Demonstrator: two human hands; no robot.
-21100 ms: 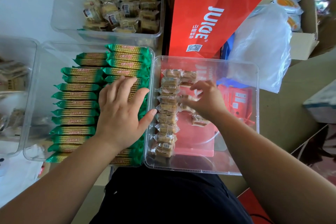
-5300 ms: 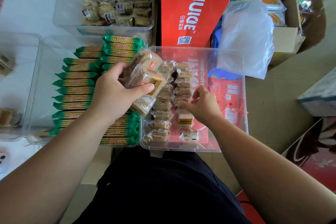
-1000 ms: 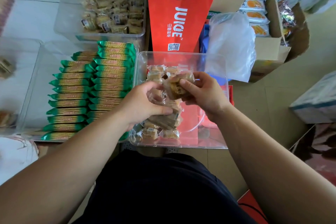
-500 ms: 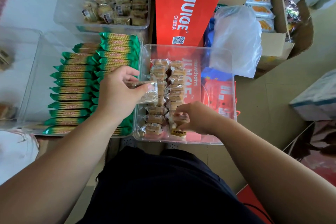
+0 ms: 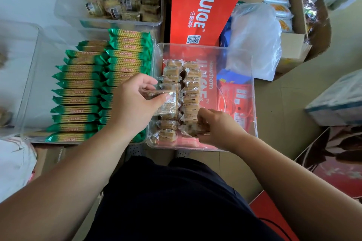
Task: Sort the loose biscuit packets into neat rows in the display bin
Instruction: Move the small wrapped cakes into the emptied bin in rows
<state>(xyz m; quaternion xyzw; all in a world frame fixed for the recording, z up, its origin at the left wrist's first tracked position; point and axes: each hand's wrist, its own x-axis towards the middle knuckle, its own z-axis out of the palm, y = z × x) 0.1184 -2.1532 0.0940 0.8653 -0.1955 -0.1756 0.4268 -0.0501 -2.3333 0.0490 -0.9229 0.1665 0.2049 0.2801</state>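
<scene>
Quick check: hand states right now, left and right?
Left hand: closed, holding spare packets between thumb and fingers.
Right hand: closed, gripping one packet at the near end of the right-hand row in the display bin.

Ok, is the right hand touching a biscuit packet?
Touching. Head view: the right hand pinches a biscuit packet near the display bin's front wall.

Display bin (image 5: 253, 92) sits directly ahead. Two rows of biscuit packets (image 5: 172, 76) lie in its left part, running near to far. Left hand (image 5: 133, 107) holds loose packets (image 5: 166, 103) over the bin's left wall. Right hand (image 5: 219, 127) grips a single packet (image 5: 194, 129) at the right-hand row's near end. A neighbouring bin (image 5: 39, 88), just beside on the left, holds long packets (image 5: 78, 92) in rows. A third bin (image 5: 70, 6) lies behind that. Juice carton (image 5: 205, 6) and plastic bag (image 5: 254, 41) lie behind the display bin.
</scene>
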